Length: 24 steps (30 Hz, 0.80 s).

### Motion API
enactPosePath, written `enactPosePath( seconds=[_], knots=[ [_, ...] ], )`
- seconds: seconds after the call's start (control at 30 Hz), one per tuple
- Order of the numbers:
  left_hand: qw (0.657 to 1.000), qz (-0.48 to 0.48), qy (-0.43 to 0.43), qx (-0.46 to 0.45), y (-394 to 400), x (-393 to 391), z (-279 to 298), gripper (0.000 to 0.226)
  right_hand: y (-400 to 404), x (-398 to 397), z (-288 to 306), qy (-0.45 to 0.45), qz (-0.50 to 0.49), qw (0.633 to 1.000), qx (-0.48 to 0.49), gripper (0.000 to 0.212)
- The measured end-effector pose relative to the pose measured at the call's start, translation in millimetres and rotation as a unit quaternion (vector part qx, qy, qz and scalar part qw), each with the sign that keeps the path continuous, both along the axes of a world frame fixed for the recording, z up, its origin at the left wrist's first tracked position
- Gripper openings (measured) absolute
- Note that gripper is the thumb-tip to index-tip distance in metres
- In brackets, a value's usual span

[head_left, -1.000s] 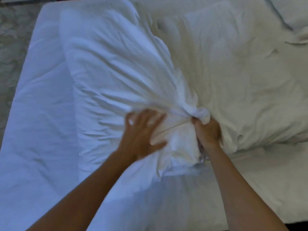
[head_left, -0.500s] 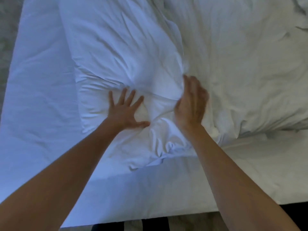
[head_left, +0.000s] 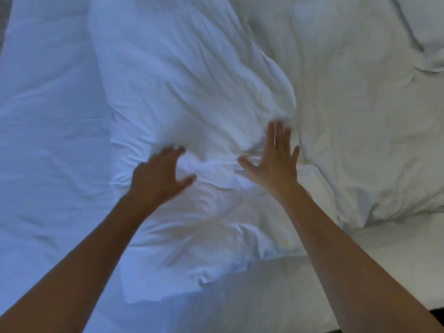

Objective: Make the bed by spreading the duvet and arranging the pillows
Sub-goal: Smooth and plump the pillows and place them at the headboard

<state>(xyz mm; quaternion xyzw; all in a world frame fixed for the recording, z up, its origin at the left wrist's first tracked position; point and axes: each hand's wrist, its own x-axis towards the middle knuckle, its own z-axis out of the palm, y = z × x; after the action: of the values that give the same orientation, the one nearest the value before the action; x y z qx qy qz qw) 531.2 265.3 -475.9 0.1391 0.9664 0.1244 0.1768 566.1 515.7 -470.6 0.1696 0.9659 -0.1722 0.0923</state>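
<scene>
A white, wrinkled pillow (head_left: 182, 87) lies on the left half of the bed, and a second white pillow (head_left: 355, 116) lies beside it on the right, their edges touching. My left hand (head_left: 158, 174) rests on the near part of the left pillow, fingers spread and slightly bent, blurred by motion. My right hand (head_left: 276, 159) lies flat with straight spread fingers on the same pillow, close to the seam between the two pillows. Neither hand grips any fabric.
White bedding (head_left: 48, 140) covers the mattress to the left and along the near edge. More rumpled white fabric (head_left: 430, 32) shows at the top right. A dark strip of floor (head_left: 432, 325) sits at the bottom right corner.
My right hand let go of the bunched pillow corner and flattened out on the pillow. Both hands slid over the left pillow, and the view moved closer.
</scene>
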Motion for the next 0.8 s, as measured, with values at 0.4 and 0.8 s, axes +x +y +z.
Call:
enactPosePath(
  seconds=[0.4,0.8],
  knots=[
    [0.992,0.077,0.096,0.008,-21.5,-207.7,24.6,0.108,-60.3,-213.1,27.8,0.034,0.093,0.995,0.022,0.116],
    [0.992,-0.043,-0.027,-0.113,53.9,-286.6,-79.1,0.146,-7.0,-289.9,-49.5,-0.083,0.069,0.989,0.103,0.156]
  ],
)
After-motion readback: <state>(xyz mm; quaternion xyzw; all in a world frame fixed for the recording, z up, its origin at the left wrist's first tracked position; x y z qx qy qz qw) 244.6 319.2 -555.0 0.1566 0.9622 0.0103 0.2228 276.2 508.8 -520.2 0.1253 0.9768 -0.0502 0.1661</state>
